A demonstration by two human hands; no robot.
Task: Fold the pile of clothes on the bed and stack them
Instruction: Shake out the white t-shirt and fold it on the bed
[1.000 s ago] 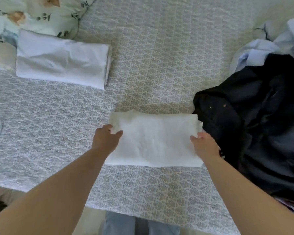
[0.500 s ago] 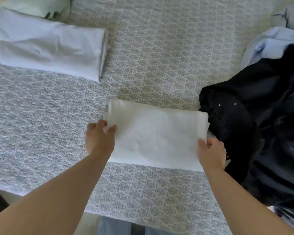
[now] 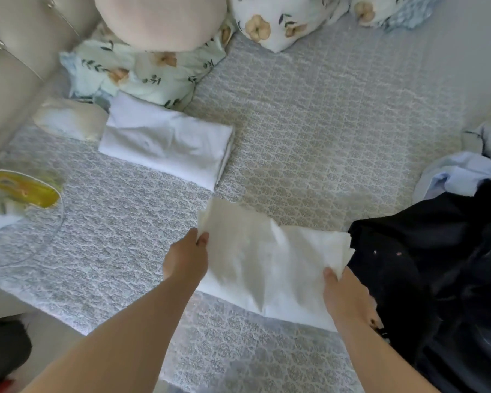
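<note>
A bed (image 3: 323, 131) covered in grey patterned quilt; floral pillows (image 3: 270, 24) lie along its far edge beside a beige tufted headboard (image 3: 17, 61).

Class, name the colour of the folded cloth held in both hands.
White, plain; the folded cloth shows best in the head view.

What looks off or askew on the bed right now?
Little stands out. The white cloth, pinched by left hand and right hand, sags creased mid-lift. The dark clothes pile is still unfolded.
</note>
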